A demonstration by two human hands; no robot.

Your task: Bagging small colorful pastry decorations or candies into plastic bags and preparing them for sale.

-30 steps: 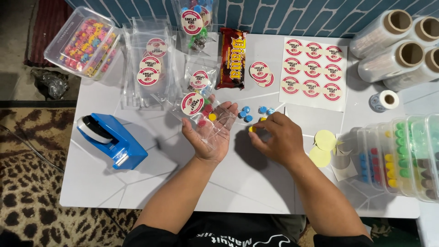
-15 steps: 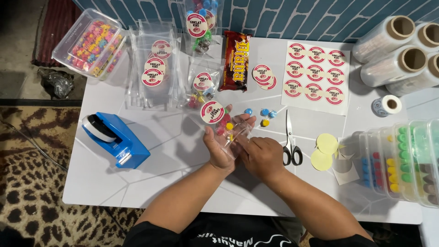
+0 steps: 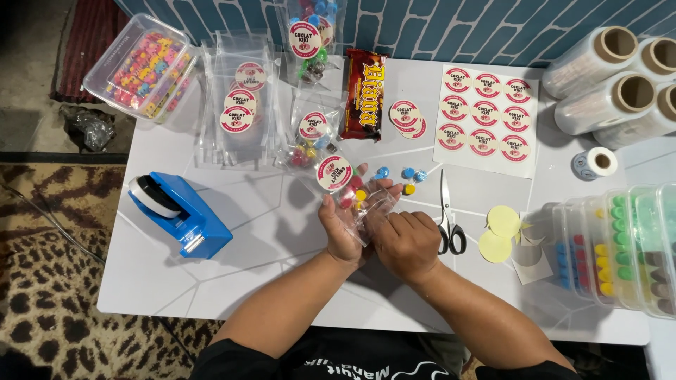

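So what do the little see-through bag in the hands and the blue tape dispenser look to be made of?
The small clear bag with a round sticker looks like thin glossy plastic film: coloured candies show through and it crinkles. The blue tape dispenser seems hard moulded plastic, smooth with a slight sheen.

A clear plastic pouch (image 3: 355, 200) with a round red-and-cream sticker holds red and yellow candies. Loose blue and yellow candies (image 3: 405, 177) lie on the white bench (image 3: 282, 232). A bright blue tape dispenser (image 3: 184, 214) carries a white roll. A white sheet of red-ringed round stickers (image 3: 484, 121) sits by a dark red wrapped bar (image 3: 364, 94) with yellow lettering. The floor shows a brown-and-black leopard-print rug (image 3: 49, 281); the wall is teal brick (image 3: 451, 28).
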